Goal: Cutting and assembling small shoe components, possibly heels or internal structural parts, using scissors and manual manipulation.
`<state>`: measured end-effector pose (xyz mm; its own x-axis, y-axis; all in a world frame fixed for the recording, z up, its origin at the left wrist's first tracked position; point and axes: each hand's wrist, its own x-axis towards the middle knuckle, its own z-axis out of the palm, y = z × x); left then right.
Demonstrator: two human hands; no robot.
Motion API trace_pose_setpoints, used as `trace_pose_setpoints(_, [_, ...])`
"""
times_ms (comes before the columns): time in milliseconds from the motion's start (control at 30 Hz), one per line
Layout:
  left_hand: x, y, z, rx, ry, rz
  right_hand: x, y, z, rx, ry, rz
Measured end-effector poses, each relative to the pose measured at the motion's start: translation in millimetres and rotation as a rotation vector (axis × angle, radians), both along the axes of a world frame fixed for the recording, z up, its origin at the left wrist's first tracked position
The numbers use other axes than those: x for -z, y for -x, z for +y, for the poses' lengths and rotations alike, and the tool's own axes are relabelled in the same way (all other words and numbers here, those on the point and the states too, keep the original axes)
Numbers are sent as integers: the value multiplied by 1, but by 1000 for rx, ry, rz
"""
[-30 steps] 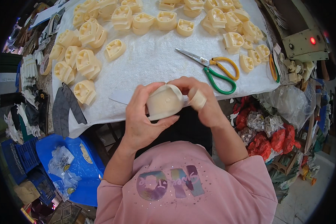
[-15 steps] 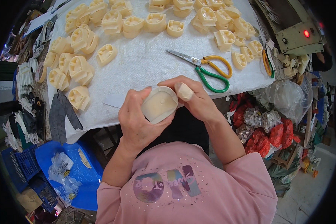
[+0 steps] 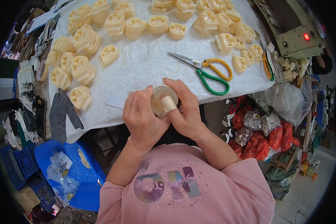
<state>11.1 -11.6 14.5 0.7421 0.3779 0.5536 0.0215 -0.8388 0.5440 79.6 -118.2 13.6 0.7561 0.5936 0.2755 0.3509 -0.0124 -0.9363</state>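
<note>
"Fingers (image 3: 135,101) closed in a grip, left hand (image 3: 145,122) and right hand (image 3: 188,108) close together!"

"Behind them, the white-covered tabletop (image 3: 138,63). Any writing?"

"Pink shirt (image 3: 220,183): big multicoloured lettering (image 3: 149,189), small script across it!"

"Scissors (image 3: 197,63) on the tabletop, handles yellow and green."

"And the catch: a cup-shaped cream piece (image 3: 156,102), between both hands at the near edge!"

"Smaller moulded pieces (image 3: 83,71) sit clustered beyond."

"Tiniest: a pale wrap (image 3: 168,104) on the right thumb, over the piece's opening!"

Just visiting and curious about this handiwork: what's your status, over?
Left hand and right hand both holding a pale rounded piece. Right thumb, wrapped, over its hollow. Scissors on the white sheet, apart from both hands.
</note>
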Motion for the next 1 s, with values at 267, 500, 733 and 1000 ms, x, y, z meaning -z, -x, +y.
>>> trace_pose_setpoints(267, [-18, 5, 18, 301, 788, 215, -34, -36, -35, -181, 213, -291])
trace_pose_setpoints(500, [-14, 6, 27, 491, 1681, -158, 5, -80, -83, 221, 855, -817])
trace_pose_setpoints(733, [-6, 16, 32, 519, 1596, -74, 1, -75, -79, 253, 724, -650])
trace_pose_setpoints(1000, [5, 24, 40, 479, 1444, -136, -38, -22, -99, -377, 420, 124])
